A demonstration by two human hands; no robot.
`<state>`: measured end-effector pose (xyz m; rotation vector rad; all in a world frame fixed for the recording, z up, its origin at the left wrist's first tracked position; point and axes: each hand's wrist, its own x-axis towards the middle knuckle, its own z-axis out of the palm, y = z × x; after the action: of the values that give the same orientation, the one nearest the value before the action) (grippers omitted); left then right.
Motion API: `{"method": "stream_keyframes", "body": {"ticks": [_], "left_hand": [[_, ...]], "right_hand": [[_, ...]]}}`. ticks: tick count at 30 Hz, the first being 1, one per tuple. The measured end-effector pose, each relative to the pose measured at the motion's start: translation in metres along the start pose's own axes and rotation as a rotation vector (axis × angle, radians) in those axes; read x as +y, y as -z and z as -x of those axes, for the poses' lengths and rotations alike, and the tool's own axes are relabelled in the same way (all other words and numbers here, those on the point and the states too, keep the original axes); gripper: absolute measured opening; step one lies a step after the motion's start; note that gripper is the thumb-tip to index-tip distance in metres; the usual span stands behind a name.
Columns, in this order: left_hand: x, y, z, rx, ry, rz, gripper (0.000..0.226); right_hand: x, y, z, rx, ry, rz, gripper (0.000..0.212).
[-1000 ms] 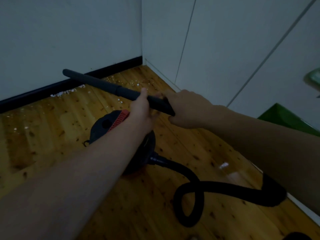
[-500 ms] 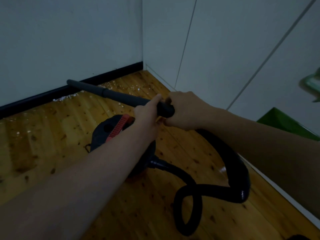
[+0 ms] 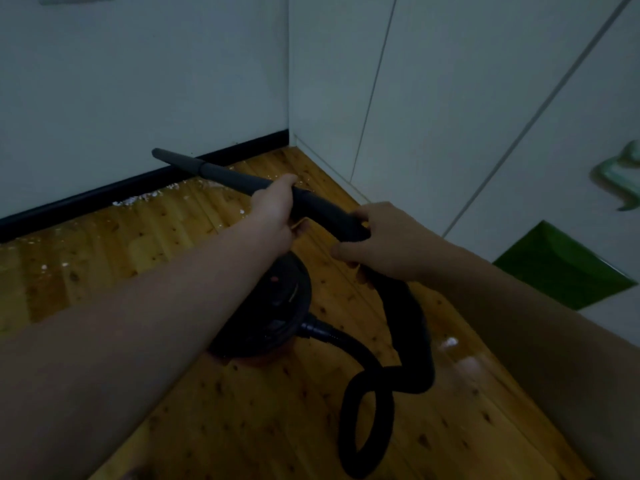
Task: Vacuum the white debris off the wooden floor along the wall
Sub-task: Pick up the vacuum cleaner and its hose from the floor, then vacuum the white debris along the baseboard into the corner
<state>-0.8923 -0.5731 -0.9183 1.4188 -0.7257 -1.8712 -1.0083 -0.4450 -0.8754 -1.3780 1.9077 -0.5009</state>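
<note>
Since the earlier frame, both hands are lifting the vacuum wand [image 3: 221,174] higher, and the hose [image 3: 408,323] is rising off the floor w/ it, now arching up behind the right hand instead of lying flat.

Left hand [image 3: 273,213] is wrapping its grip around the wand's middle, thumb on top. Right hand [image 3: 384,240] is clenching the thick rear end where wand meets hose, fingers curling under. Two-handed hold is probably for steering: rear hand is carrying the weight, front hand is aiming the tip.

Wand is pointing away & left, tip hovering in front of the black baseboard [image 3: 104,192], not yet touching the wooden floor [image 3: 104,258]. White debris [image 3: 145,199] is lying in a thin line along the baseboard, just below and beside the tip, w/ a few specks scattered further out on the boards. None of it looks picked up yet.

Vacuum body [image 3: 273,313], round & dark, is sitting on the floor under the forearms, hose looping out of its side into a coil nearer the viewer. White cabinet panels are standing at right, something green beside them; lighting is dim.
</note>
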Motion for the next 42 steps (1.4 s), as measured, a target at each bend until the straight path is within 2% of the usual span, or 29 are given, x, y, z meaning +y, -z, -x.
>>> {"method": "stream_keyframes", "body": {"ticks": [4,8,10,12,15,16,18,20,21,25,30,42], "left_hand": [[0.009,0.005,-0.009,-0.004,-0.024,-0.005,0.038],[0.004,0.014,-0.011,-0.050,-0.050,-0.115,0.032],[-0.003,0.027,-0.014,-0.063,-0.120,-0.262,0.040],[-0.015,0.047,-0.021,-0.003,-0.280,-0.508,0.054],[-0.035,0.078,-0.034,0.220,-0.499,-1.196,0.054],[-0.042,0.084,-0.037,0.273,-0.486,-1.389,0.053],[-0.053,0.090,-0.039,0.259,-0.329,-1.553,0.065],[-0.063,0.092,-0.042,0.200,-0.217,-1.548,0.083],[-0.067,0.093,-0.046,0.193,-0.224,-1.542,0.087],[-0.068,0.090,-0.052,0.226,-0.300,-1.516,0.090],[-0.065,0.088,-0.057,0.234,-0.282,-1.517,0.100],[-0.068,0.092,-0.059,0.232,-0.290,-1.511,0.107]], "right_hand": [[0.016,-0.016,0.015,-0.024,0.035,-0.180,0.017],[0.019,-0.033,0.014,0.118,0.103,-0.192,0.019],[0.020,-0.040,0.010,0.179,0.096,-0.149,0.024],[0.021,-0.044,0.006,0.215,0.082,-0.122,0.026],[0.023,-0.052,-0.004,0.259,0.073,-0.101,0.024],[0.023,-0.054,-0.007,0.273,0.066,-0.083,0.025],[0.022,-0.059,-0.014,0.286,0.051,-0.055,0.027],[0.021,-0.064,-0.020,0.294,0.040,-0.038,0.026],[0.021,-0.065,-0.023,0.300,0.033,-0.034,0.025],[0.022,-0.069,-0.031,0.292,0.003,-0.079,0.023],[0.024,-0.069,-0.039,0.298,-0.009,-0.068,0.024],[0.022,-0.072,-0.044,0.291,0.009,-0.072,0.025]]}}
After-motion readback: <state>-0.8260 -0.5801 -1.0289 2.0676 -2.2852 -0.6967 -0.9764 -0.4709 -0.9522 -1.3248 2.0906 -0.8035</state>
